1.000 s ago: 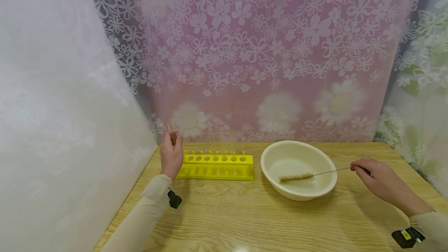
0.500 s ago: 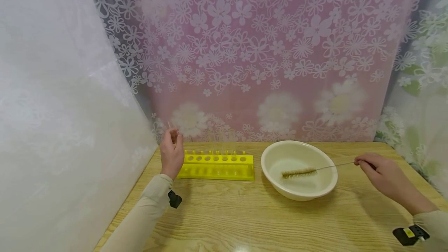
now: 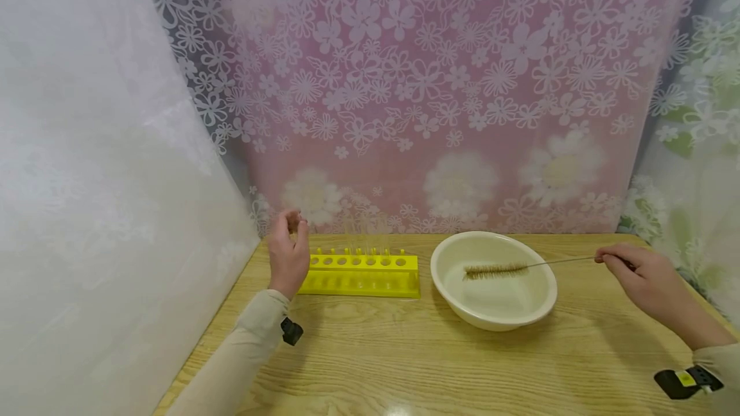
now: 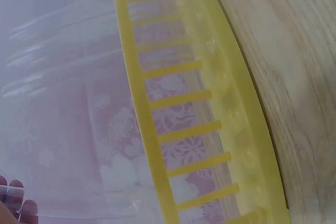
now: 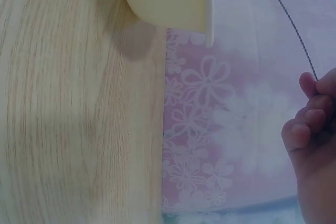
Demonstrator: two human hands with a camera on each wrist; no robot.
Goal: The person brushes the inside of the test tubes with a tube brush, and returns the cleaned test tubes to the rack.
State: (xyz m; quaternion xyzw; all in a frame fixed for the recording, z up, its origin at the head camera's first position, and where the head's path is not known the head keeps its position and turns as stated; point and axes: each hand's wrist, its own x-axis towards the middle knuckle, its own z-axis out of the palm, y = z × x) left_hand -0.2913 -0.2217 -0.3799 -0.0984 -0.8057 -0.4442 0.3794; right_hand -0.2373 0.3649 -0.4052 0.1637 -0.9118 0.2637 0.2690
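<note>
My left hand [image 3: 289,255] is raised at the left end of a yellow test tube rack [image 3: 358,284]. Its fingers pinch a clear glass test tube [image 4: 79,217], which is faint and best seen in the left wrist view. Over on the right, my right hand [image 3: 644,284] grips the thin twisted-wire handle [image 5: 291,22] of a test tube brush. The brown bristle head [image 3: 496,271] overlaps the inside of a white bowl [image 3: 462,310] in the head view. Several clear tubes [image 3: 370,236] stand upright in the rack's right half.
The rack and bowl stand side by side on a wood-grain table [image 3: 405,364]. Behind them hangs a pink flowered curtain [image 3: 405,114]. A white sheet [image 3: 115,178] closes off the left side, and a green-white flowered curtain [image 3: 705,210] the right.
My right hand has drawn rightward and slightly up, and the brush has shifted and levelled with it over the bowl. My left hand has moved a little right, still pinching its tube.
</note>
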